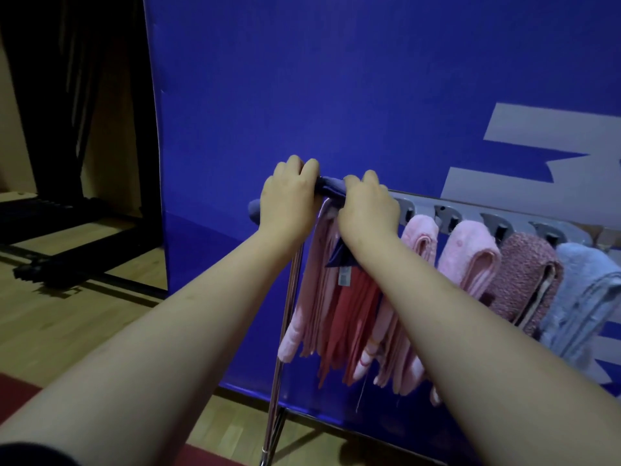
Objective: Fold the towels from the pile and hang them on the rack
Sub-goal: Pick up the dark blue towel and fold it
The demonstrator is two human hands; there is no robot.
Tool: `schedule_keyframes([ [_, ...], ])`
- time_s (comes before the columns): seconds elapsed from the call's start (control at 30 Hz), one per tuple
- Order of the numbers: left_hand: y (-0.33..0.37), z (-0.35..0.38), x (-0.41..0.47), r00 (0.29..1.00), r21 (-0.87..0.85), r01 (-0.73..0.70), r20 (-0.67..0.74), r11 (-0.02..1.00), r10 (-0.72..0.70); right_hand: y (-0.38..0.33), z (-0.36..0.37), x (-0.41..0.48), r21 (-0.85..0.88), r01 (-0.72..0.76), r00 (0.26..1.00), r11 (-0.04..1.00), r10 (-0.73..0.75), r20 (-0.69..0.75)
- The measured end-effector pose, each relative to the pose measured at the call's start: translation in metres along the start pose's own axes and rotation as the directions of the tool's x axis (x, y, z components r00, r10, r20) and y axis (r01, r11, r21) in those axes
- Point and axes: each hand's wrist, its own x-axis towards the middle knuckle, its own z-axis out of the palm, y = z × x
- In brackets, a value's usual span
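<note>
Forearms out, left hand (pixel 289 196) and right hand (pixel 368 210) clench the dark blue towel (pixel 331 188) at the left end of the rack (pixel 420 205); bunched, it could slide off.

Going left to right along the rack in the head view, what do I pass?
Left hand, dark blue towel, right hand, pale pink folded towel, second pink folded towel, speckled rose towel, light blue towel.
</note>
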Motion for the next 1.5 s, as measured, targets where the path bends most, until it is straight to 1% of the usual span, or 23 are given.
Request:
schedule_keyframes([
  [0.07, 0.000, 0.004, 0.003, 1.000, 0.001, -0.014, -0.004, 1.000, 0.014, 0.001, 0.002, 0.003, -0.013, -0.009, 1.000, 1.000, 0.009, -0.001],
  [0.13, 0.001, 0.010, 0.001, 0.998, -0.010, -0.008, 0.060, 1.000, 0.009, 0.002, 0.007, 0.004, -0.061, -0.010, 1.000, 0.998, 0.011, 0.019],
  [0.2, 0.000, 0.017, -0.005, 0.990, -0.032, 0.005, 0.138, 0.999, -0.001, 0.000, 0.013, 0.003, -0.140, 0.018, 0.999, 0.990, -0.012, 0.045],
  [0.27, -0.003, 0.023, -0.013, 0.980, -0.074, 0.059, 0.192, 0.995, -0.044, -0.002, 0.020, 0.000, -0.175, 0.047, 0.996, 0.983, -0.032, 0.088],
  [0.33, -0.006, 0.025, -0.020, 0.967, -0.084, 0.114, 0.237, 0.990, -0.092, -0.003, 0.029, -0.002, -0.155, 0.047, 0.994, 0.987, -0.031, 0.105],
  [0.37, -0.006, 0.025, -0.022, 0.963, -0.078, 0.131, 0.249, 0.988, -0.108, -0.002, 0.034, -0.003, -0.135, 0.026, 0.996, 0.991, -0.014, 0.087],
  [0.43, -0.005, 0.023, -0.024, 0.963, -0.084, 0.144, 0.240, 0.986, -0.121, -0.001, 0.041, -0.006, -0.036, -0.036, 0.997, 0.999, 0.038, 0.066],
  [0.5, -0.004, 0.022, -0.022, 0.970, -0.130, 0.152, 0.209, 0.980, -0.123, 0.002, 0.046, -0.009, 0.076, -0.070, 0.995, 0.995, 0.065, 0.073],
  [0.57, -0.005, 0.023, -0.021, 0.971, -0.184, 0.169, 0.197, 0.968, -0.132, 0.005, 0.050, -0.012, 0.143, -0.082, 0.995, 0.986, 0.073, 0.065],
  [0.7, -0.009, 0.036, -0.032, 0.944, -0.208, 0.231, 0.284, 0.950, -0.167, 0.003, 0.067, -0.021, 0.299, -0.130, 0.990, 0.945, 0.106, 0.096],
  [0.83, -0.016, 0.046, -0.054, 0.897, -0.291, 0.344, 0.382, 0.893, -0.222, -0.002, 0.084, -0.029, 0.494, -0.253, 0.967, 0.832, 0.199, 0.160],
  [0.9, -0.020, 0.048, -0.062, 0.882, -0.299, 0.383, 0.399, 0.874, -0.250, -0.002, 0.089, -0.032, 0.585, -0.280, 0.960, 0.761, 0.207, 0.189],
  [0.97, -0.021, 0.047, -0.065, 0.877, -0.339, 0.400, 0.410, 0.852, -0.249, 0.002, 0.095, -0.034, 0.650, -0.318, 0.947, 0.690, 0.203, 0.249],
  [1.07, -0.015, 0.046, -0.067, 0.862, -0.421, 0.416, 0.466, 0.806, -0.201, 0.004, 0.097, -0.038, 0.677, -0.391, 0.918, 0.624, 0.213, 0.334],
  [1.13, -0.011, 0.047, -0.070, 0.832, -0.463, 0.455, 0.526, 0.761, -0.178, 0.003, 0.094, -0.040, 0.697, -0.429, 0.902, 0.575, 0.232, 0.364],
  [1.23, -0.009, 0.049, -0.077, 0.796, -0.491, 0.513, 0.579, 0.704, -0.175, 0.001, 0.092, -0.043, 0.691, -0.485, 0.873, 0.536, 0.248, 0.420],
  [1.3, -0.010, 0.051, -0.080, 0.783, -0.485, 0.525, 0.598, 0.699, -0.173, 0.000, 0.090, -0.044, 0.681, -0.506, 0.859, 0.529, 0.241, 0.451],
  [1.4, -0.010, 0.051, -0.083, 0.759, -0.486, 0.534, 0.636, 0.692, -0.138, -0.003, 0.088, -0.047, 0.676, -0.499, 0.863, 0.542, 0.234, 0.449],
  [1.5, -0.007, 0.050, -0.085, 0.755, -0.517, 0.533, 0.648, 0.670, -0.101, -0.005, 0.090, -0.048, 0.666, -0.514, 0.853, 0.540, 0.242, 0.462],
])
